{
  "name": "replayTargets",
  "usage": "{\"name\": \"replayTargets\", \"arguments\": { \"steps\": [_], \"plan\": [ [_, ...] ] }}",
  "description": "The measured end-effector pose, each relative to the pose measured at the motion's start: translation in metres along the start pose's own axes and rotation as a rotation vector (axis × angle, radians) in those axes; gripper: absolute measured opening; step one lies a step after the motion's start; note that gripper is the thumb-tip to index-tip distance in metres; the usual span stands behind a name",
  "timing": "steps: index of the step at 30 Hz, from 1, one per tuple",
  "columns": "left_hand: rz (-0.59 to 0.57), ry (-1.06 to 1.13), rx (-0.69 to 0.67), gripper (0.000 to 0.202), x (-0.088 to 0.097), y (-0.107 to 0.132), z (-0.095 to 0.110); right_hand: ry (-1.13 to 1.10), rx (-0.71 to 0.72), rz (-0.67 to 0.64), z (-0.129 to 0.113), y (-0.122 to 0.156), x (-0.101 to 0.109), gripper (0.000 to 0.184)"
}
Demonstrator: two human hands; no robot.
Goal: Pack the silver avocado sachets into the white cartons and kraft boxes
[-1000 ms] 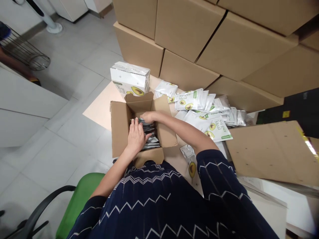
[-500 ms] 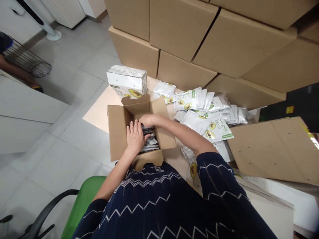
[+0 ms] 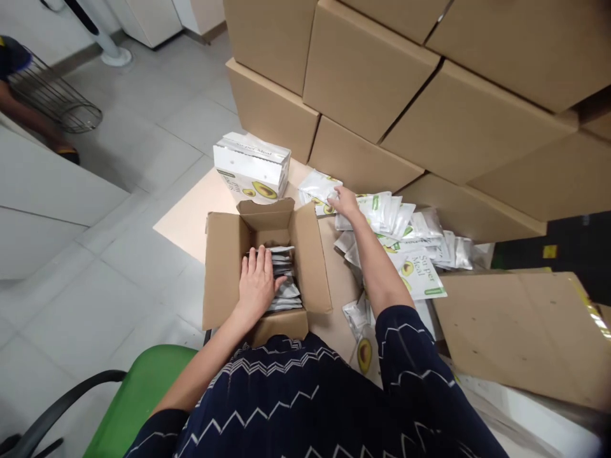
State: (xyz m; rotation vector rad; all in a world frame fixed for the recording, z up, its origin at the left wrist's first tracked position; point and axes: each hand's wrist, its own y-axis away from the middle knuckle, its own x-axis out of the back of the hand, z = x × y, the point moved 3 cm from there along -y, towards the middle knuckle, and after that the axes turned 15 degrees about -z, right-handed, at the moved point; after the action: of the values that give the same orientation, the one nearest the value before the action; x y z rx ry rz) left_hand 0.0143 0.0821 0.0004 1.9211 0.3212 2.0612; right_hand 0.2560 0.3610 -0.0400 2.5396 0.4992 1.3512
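An open cardboard box [image 3: 312, 267] stands in front of me, with a row of silvery sachets [image 3: 285, 296] packed upright inside. My left hand [image 3: 258, 280] lies over the sachets with its fingers stretched out flat, the thumb apart. Beyond the box's far right corner, my right hand [image 3: 344, 202] pinches the right edge of a white sachet [image 3: 317, 184] between thumb and fingers. This sachet lies on others with avocado prints. To the right of that hand spreads a heap of "Super Meal" sachets [image 3: 417, 270].
A white printed carton [image 3: 251, 175] stands behind the box. Large cardboard boxes [image 3: 370, 95] are stacked along the back. At the right is a cardboard flap [image 3: 515, 324]. A green chair [image 3: 143, 401] is at lower left; another person's arm [image 3: 31, 117] shows at far left.
My right hand has left the inside of the box and moved up and right to the loose sachets. My left hand stays on the packed sachets. The view has shifted slightly.
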Motion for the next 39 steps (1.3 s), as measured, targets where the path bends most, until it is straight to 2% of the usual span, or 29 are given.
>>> {"name": "replayTargets", "arguments": {
  "steps": [3, 5, 8, 10, 12, 14, 17, 22, 24, 26, 28, 30, 32, 35, 37, 39],
  "plan": [
    [0.001, -0.008, 0.009, 0.078, -0.002, 0.0, 0.0, 0.268, -0.134, -0.119, 0.008, -0.029, -0.024, 0.081],
    [0.004, -0.006, 0.015, 0.074, -0.003, 0.0, -0.001, 0.379, -0.202, -0.186, 0.009, -0.041, -0.038, 0.09],
    [0.0, -0.003, 0.019, 0.07, -0.003, 0.0, -0.001, 0.46, -0.231, -0.234, 0.01, -0.05, -0.058, 0.076],
    [-0.003, -0.005, 0.018, 0.071, -0.003, 0.001, -0.001, 0.491, -0.198, -0.191, 0.009, -0.048, -0.069, 0.064],
    [-0.005, -0.007, 0.017, 0.074, -0.003, 0.001, -0.001, 0.517, -0.159, -0.134, 0.008, -0.041, -0.073, 0.06],
    [-0.006, -0.007, 0.013, 0.077, -0.004, 0.001, -0.001, 0.521, -0.135, -0.116, 0.008, -0.031, -0.071, 0.057],
    [0.0, -0.007, 0.003, 0.079, -0.005, 0.001, -0.001, 0.445, -0.116, -0.064, 0.011, -0.013, -0.055, 0.051],
    [0.018, 0.011, 0.002, 0.077, -0.006, 0.0, -0.001, 0.038, -0.049, 0.255, 0.031, 0.026, -0.014, 0.043],
    [0.026, 0.016, -0.002, 0.077, -0.006, -0.001, -0.001, -0.255, -0.025, 0.328, 0.047, 0.043, -0.004, 0.036],
    [0.034, 0.013, -0.004, 0.078, -0.005, 0.0, -0.001, -0.621, -0.016, 0.349, 0.064, 0.061, -0.004, 0.032],
    [0.04, 0.001, -0.004, 0.079, -0.004, 0.0, -0.001, -0.975, 0.007, 0.378, 0.076, 0.08, -0.014, 0.035],
    [0.044, -0.021, -0.005, 0.079, -0.003, 0.001, 0.0, -1.222, 0.065, 0.372, 0.079, 0.1, -0.033, 0.038],
    [0.046, -0.042, -0.009, 0.079, -0.003, 0.001, 0.0, -1.355, 0.091, 0.273, 0.072, 0.116, -0.061, 0.037],
    [0.048, -0.046, -0.008, 0.08, -0.003, 0.0, 0.0, -1.428, 0.027, 0.119, 0.055, 0.132, -0.097, 0.03],
    [0.048, -0.029, -0.005, 0.079, -0.004, 0.0, 0.0, -1.473, -0.003, 0.152, 0.047, 0.139, -0.1, 0.029],
    [0.044, -0.014, -0.005, 0.079, -0.004, 0.0, 0.0, -1.515, 0.067, 0.221, 0.037, 0.147, -0.082, 0.032]
  ]
}}
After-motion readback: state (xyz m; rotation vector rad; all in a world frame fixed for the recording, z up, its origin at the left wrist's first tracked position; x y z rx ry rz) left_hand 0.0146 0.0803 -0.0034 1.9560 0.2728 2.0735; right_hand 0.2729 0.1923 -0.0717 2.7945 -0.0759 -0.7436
